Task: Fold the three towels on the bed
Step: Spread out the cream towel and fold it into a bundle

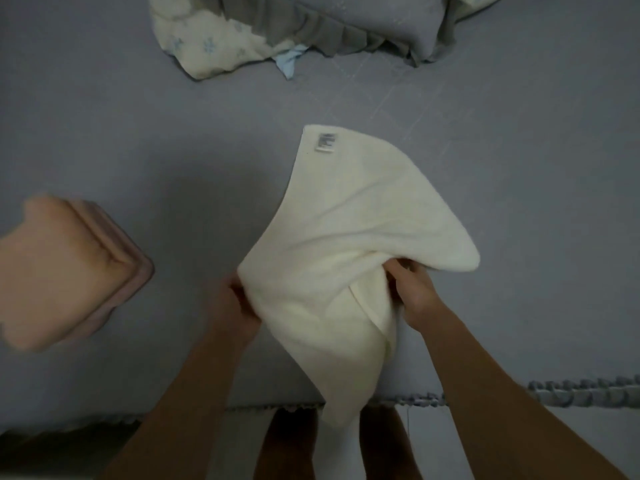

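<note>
A cream-white towel (349, 230) with a small label near its far corner lies rumpled in the middle of the grey bed (173, 150), its lower end hanging past the bed's front edge. My left hand (235, 306) grips its left edge. My right hand (414, 292) pinches a fold on its right side. A folded pink towel stack (65, 271) rests on the bed at the left.
A pale flowered cloth (204, 39) and a grey ruffled pillow (363, 26) lie bunched at the far side of the bed. A tasselled trim (571, 393) runs along the bed's front edge. My legs show below the edge.
</note>
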Tool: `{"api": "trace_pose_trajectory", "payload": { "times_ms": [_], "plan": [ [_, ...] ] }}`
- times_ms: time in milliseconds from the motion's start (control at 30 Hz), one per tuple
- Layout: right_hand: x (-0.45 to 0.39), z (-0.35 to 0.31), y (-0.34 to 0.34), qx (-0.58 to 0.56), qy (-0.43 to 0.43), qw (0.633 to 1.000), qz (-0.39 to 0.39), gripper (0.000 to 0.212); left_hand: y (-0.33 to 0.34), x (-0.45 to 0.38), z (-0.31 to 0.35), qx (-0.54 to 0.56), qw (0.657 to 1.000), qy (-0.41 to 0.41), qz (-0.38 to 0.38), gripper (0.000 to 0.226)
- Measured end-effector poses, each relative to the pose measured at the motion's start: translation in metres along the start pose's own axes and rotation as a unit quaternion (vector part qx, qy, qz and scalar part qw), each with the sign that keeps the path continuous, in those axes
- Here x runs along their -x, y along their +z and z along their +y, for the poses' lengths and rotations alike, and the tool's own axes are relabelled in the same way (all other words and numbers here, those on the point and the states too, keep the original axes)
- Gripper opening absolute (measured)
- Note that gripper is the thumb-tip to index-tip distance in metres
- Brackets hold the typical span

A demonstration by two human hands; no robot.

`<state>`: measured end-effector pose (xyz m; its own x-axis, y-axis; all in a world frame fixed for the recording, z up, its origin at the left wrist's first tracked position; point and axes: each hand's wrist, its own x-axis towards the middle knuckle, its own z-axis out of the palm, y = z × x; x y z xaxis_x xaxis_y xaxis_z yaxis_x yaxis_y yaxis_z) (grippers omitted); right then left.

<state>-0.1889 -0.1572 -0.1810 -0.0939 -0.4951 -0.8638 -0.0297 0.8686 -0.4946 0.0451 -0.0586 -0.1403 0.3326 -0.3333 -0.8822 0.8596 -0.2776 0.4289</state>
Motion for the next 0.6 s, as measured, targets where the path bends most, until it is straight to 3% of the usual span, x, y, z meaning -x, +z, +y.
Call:
{"api": "trace_pose_trajectory", "payload": {
  "times_ms": [100, 133, 233, 433, 533, 600],
  "plan": [
    [0.001, 0.004, 0.017, 0.057, -0.021, 0.998, 0.024, 0.01, -0.021, -0.009, 0.017, -0.026, 1.0, 0.005, 0.002, 0.029],
    [0.003, 0.005, 0.021, 0.061, -0.031, 0.997, 0.03, 0.01, -0.026, -0.01, 0.023, -0.008, 1.0, -0.002, -0.003, 0.027],
    [0.017, 0.002, 0.032, -0.023, -0.05, 0.998, 0.033, 0.041, -0.037, -0.012, 0.044, 0.062, 0.998, 0.001, -0.034, 0.029],
    [0.059, -0.032, 0.013, -0.121, -0.118, 0.986, 0.004, 0.026, -0.059, -0.011, 0.096, 0.158, 0.982, 0.096, -0.047, 0.048],
    [0.075, -0.018, 0.0, -0.109, -0.127, 0.986, -0.02, 0.022, -0.065, -0.013, 0.093, 0.032, 0.995, 0.078, -0.052, 0.035],
    [0.079, 0.01, -0.006, 0.043, -0.091, 0.995, 0.011, 0.021, -0.07, -0.018, 0.074, -0.14, 0.988, 0.063, -0.02, 0.054]
  ]
}}
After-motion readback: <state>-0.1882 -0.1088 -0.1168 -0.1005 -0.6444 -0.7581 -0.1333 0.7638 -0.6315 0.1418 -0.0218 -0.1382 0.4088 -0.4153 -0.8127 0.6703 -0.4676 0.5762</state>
